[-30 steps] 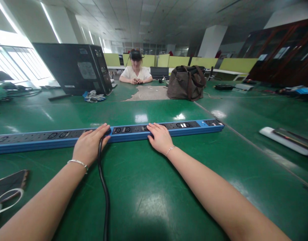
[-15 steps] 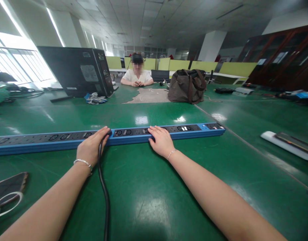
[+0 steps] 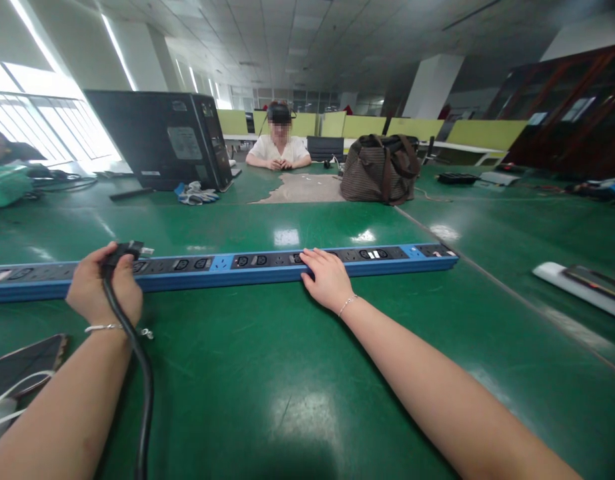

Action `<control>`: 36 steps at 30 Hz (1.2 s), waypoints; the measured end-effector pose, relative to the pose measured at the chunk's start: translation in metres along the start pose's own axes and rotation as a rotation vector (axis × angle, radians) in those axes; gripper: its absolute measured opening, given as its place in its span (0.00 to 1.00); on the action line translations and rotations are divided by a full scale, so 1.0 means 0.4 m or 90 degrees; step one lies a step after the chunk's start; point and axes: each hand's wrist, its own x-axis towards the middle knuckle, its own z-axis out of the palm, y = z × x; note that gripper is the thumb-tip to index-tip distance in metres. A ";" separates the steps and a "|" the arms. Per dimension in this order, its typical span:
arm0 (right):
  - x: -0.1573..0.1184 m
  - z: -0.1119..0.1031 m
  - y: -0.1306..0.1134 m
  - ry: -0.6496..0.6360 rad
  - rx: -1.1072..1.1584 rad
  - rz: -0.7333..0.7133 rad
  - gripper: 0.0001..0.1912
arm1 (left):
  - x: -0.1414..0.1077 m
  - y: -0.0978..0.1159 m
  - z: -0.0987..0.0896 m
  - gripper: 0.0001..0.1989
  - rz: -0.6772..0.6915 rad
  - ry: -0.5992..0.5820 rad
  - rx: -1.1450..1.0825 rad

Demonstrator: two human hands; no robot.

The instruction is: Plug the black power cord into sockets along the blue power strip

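Note:
A long blue power strip [image 3: 267, 275] with black socket panels lies across the green table. My left hand [image 3: 105, 283] grips a black plug [image 3: 123, 253] above the strip's left part; its metal prongs point right, apart from the sockets. From the plug a thick black cable [image 3: 146, 380] runs down past my wrist to the bottom edge. Over the strip's middle rests my right hand [image 3: 329, 280], its fingers spread flat on the top and covering part of a socket.
Behind the strip are a black computer case [image 3: 157, 140], gloves [image 3: 196, 193] and a brown bag [image 3: 377, 170]. A person [image 3: 279, 143] sits across the table [image 3: 247, 427]. A phone [image 3: 27, 367] with white cable lies left, a white-and-black object [image 3: 582, 287] right.
My left hand has moved left and lifted off the strip with the plug, uncovering the blue socket section. My right hand stays on the strip. The view has shifted slightly.

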 end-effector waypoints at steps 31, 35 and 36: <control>0.000 0.002 0.004 -0.003 0.017 0.003 0.22 | 0.003 -0.023 0.016 0.12 0.073 -0.127 -0.077; 0.000 0.002 0.005 -0.001 0.008 -0.001 0.22 | 0.004 -0.023 0.012 0.11 0.088 -0.169 -0.060; 0.001 0.002 0.005 -0.002 0.009 0.000 0.22 | 0.003 -0.023 0.011 0.11 0.085 -0.172 -0.061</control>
